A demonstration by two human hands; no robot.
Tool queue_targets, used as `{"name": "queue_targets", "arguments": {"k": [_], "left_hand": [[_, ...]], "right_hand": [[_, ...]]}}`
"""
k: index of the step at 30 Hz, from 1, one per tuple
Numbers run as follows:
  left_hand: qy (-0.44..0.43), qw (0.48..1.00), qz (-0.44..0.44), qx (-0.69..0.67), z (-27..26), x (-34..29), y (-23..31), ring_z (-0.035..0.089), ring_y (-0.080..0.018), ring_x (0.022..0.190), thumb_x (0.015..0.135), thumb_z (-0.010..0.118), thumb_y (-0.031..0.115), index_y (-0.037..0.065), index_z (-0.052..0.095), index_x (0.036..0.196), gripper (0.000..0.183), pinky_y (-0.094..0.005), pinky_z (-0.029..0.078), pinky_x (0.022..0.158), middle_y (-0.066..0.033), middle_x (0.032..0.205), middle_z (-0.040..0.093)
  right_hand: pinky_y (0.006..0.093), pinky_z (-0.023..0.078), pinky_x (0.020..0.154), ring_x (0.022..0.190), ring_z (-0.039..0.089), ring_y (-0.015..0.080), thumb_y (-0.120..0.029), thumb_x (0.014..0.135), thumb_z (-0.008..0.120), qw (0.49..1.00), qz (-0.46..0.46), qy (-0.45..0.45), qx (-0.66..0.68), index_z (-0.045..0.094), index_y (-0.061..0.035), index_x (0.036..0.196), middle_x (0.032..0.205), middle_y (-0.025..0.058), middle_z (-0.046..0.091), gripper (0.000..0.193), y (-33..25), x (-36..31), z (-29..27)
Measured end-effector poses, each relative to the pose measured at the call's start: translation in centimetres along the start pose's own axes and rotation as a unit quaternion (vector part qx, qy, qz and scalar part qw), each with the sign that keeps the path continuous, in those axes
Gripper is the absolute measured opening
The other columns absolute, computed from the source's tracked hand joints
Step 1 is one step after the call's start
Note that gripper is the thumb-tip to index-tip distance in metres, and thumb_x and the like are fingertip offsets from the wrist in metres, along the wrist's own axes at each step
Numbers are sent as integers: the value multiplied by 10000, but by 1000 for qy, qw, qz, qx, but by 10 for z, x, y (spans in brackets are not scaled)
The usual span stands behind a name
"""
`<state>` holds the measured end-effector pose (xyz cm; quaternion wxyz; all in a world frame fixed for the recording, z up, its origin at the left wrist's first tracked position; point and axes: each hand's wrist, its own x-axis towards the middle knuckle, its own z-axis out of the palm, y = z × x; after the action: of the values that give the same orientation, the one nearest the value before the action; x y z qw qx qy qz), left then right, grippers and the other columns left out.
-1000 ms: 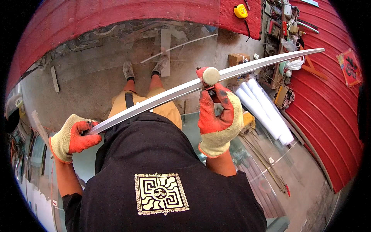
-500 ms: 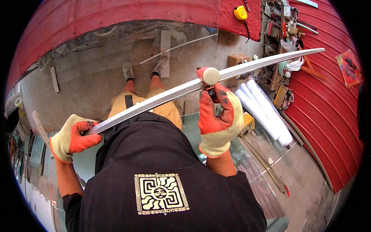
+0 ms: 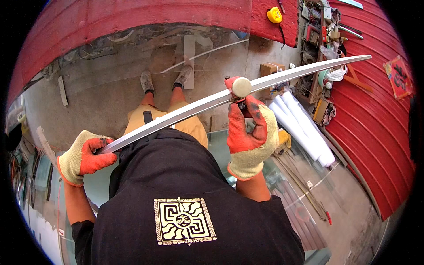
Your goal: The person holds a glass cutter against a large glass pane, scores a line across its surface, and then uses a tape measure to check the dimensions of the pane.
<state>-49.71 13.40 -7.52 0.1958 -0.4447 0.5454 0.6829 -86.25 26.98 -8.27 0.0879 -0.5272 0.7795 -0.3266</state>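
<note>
A long silver metal rail (image 3: 176,114), which looks like the guide bar of a sliding glass cutter, slants up to the right across my front. My left hand (image 3: 87,158), in a cream and red work glove, wraps round its lower left end. Near the middle of the rail sits a red sliding head with a round off-white knob (image 3: 241,87). My right hand (image 3: 251,137), gloved alike, pinches a dark part below the knob with thumb and fingertips. The fingers partly hide that part. The rail's far right end reaches out unsupported.
A clear glass sheet (image 3: 212,53) lies ahead, overlapping a red surface (image 3: 132,13). A yellow tape measure (image 3: 274,15) rests on the red surface. To the right are white rolls (image 3: 304,128), a cardboard box (image 3: 270,70) and a cluttered shelf (image 3: 314,35). More glass (image 3: 216,137) lies below my hands.
</note>
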Motion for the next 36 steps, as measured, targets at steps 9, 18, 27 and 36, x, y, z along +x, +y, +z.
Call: {"name": "queue_targets", "arguments": {"k": [9,18,27,36], "left_hand": [[12,999,29,21,0,1,-13,493,-71,547,788,801,306,-24,744,910,356,-277,439,523,-27,584,480],[21,999,32,1,3,1,-19,466,-72,579,776,811,331,-21,739,900,380,-284,424,541,-15,597,439],[18,999,33,-5,3,2,-12,519,-76,529,778,799,286,-33,751,934,358,-281,445,518,-47,570,503],[23,999,48,1,5,4,-13,519,-70,506,776,785,252,-32,751,944,331,-267,442,505,-41,565,525]], "right_hand": [[402,563,916,961,717,281,-78,788,897,1000,10,0,-3,703,-63,1145,1068,73,760,407,-1,-1,0],[390,565,902,958,717,277,-70,797,892,1000,12,6,11,712,-64,1171,1065,73,759,416,-1,0,2],[389,564,901,957,718,279,-78,801,891,1000,16,10,16,718,-77,1190,1061,72,759,427,0,0,3],[374,571,858,914,716,267,-74,794,894,1000,17,19,15,730,-67,1135,1019,84,754,378,-1,2,2]]}}
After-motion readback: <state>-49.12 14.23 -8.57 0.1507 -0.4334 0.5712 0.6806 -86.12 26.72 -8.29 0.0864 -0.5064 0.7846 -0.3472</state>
